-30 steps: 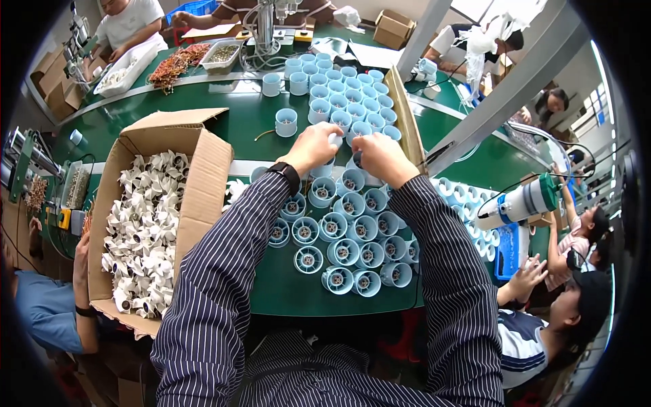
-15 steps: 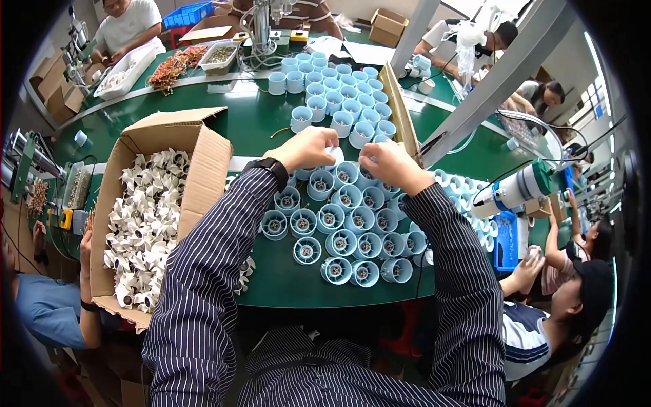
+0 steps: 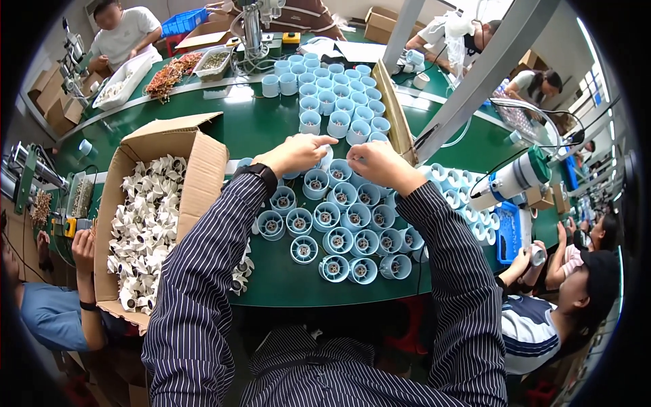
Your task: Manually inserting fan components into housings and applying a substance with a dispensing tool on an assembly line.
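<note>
My left hand [image 3: 297, 155], with a dark band at the wrist, hovers over the cups with its index finger stretched out to the right. Under that finger a pale, rounded piece [image 3: 327, 158] shows only in part, and its kind is unclear. My right hand [image 3: 381, 165] is close by, its thumb and fingers bent together in a pinch; whatever they hold is hidden. Around and below both hands stand several light blue cup-shaped housings [image 3: 342, 195] with spoked centres. More light blue housings [image 3: 339, 122] stand in rows beyond the hands.
An open cardboard box [image 3: 207, 159] full of white fan impellers [image 3: 146, 230] stands left of my arms. A grey metal post [image 3: 468, 81] slants up at the right, near a white cylindrical device [image 3: 502, 186]. Several people work around the green table [image 3: 271, 288].
My left hand has drawn slightly back and left, and its index finger is now straighter over the pale piece. My right hand has shifted a little left. The whole view has moved slightly.
</note>
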`<state>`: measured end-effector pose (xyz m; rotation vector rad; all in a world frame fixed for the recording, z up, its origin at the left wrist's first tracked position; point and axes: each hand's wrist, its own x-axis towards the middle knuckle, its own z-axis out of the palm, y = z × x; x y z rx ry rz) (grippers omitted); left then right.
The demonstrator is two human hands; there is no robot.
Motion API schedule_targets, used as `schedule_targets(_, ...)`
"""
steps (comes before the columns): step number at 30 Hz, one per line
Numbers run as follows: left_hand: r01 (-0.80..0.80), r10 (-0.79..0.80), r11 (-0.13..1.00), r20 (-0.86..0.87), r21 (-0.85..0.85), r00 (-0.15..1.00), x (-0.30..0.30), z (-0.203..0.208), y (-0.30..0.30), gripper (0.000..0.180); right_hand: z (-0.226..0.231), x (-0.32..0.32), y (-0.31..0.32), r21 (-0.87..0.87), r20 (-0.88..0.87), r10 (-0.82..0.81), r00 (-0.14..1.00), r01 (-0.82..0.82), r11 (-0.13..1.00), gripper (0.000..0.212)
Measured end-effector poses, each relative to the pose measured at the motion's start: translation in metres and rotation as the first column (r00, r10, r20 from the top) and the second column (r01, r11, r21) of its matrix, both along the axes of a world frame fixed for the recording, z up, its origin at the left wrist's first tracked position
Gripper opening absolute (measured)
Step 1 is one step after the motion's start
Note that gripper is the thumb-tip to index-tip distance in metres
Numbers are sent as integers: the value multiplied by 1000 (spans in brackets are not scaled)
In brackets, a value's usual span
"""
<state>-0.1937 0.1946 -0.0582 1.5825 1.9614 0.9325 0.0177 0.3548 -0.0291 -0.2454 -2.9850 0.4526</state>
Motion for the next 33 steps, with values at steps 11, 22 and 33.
schedule_targets(11, 99, -98, 995, -198, -6, 975, -6, 27, -14, 29, 11, 5, 0, -18, -37, 43, 998, -44, 999, 21)
schedule_targets(22, -80, 286, 890, -415, 448, 864, -1, -17, -4, 30, 13, 13, 12, 94, -58, -51, 997, 57, 994, 27)
schedule_targets(33, -16, -17, 985, -184, -173, 983, -5, 11, -11, 36, 3, 19, 6, 402, 63, -40, 997, 11, 916, 27)
